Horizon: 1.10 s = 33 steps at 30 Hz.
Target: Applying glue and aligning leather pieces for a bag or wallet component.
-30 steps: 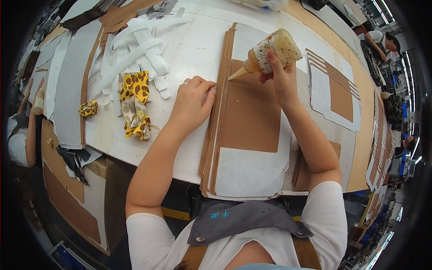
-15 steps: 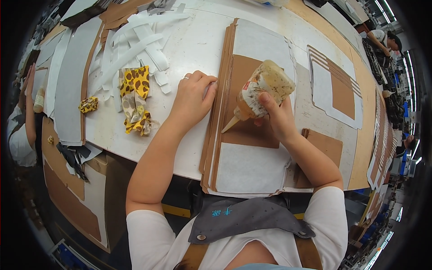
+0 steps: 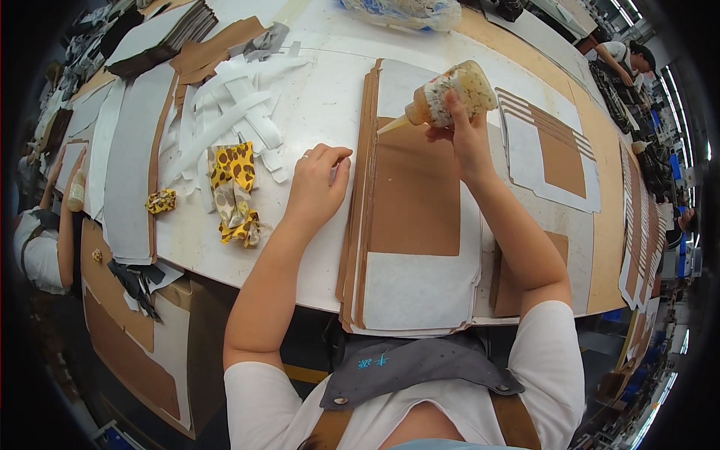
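My right hand (image 3: 466, 139) is wrapped round a stained, cloudy glue bottle (image 3: 474, 84) with a tapered nozzle. The bottle tilts down to the left. Its nozzle tip is at the left edge of a brown panel (image 3: 415, 195), near that panel's far end; whether it touches cannot be made out. The panel lies on a stack of white and brown sheets (image 3: 420, 292) in front of me. Just left of the stack, my left hand (image 3: 319, 180) hovers over or rests on the table, fingers loosely bent and apart from the thumb, holding nothing.
White strips (image 3: 232, 112) and a yellow spotted cloth bundle (image 3: 234, 191) lie to the left. Fanned white-and-brown sheets (image 3: 562, 154) and a brown piece (image 3: 551, 255) are at the right. A clear plastic bag (image 3: 405, 13) sits at the far edge. Other people work on both sides.
My right hand has moved away from me with the bottle, the nozzle tip travelling up the panel's left edge to its far end. The left hand has drawn slightly back from the stack.
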Available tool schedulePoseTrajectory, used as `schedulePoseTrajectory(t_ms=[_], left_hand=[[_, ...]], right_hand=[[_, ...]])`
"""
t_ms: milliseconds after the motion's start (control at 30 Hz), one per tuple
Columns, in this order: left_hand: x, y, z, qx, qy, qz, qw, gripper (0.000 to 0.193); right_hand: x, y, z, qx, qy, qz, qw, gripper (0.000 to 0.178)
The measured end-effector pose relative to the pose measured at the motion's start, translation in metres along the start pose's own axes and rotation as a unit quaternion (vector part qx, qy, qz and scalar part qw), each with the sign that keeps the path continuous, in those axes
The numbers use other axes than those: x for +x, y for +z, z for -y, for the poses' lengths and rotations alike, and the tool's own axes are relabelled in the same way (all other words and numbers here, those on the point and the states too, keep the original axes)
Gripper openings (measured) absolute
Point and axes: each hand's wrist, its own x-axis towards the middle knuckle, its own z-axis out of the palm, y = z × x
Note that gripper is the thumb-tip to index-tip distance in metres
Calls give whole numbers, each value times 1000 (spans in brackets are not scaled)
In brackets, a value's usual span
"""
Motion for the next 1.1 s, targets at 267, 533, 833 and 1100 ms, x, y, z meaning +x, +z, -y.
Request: schedulePoseTrajectory(t_ms=[267,533,833,1100], left_hand=[[-1,-1,0,-7,0,1,1000,16],[1,-1,0,-40,-28,-22,999,13],[1,-9,7,-73,-33,-95,992,19],[-14,-34,-87,-87,11,63,994,18]], right_hand=[[36,4,-19,-14,-18,-5,1000,52],[-17,3,5,-16,96,61,993,52],[-70,-165,98,122,95,-142,978,57],[-228,-345,134,-735,325,-174,569,68]])
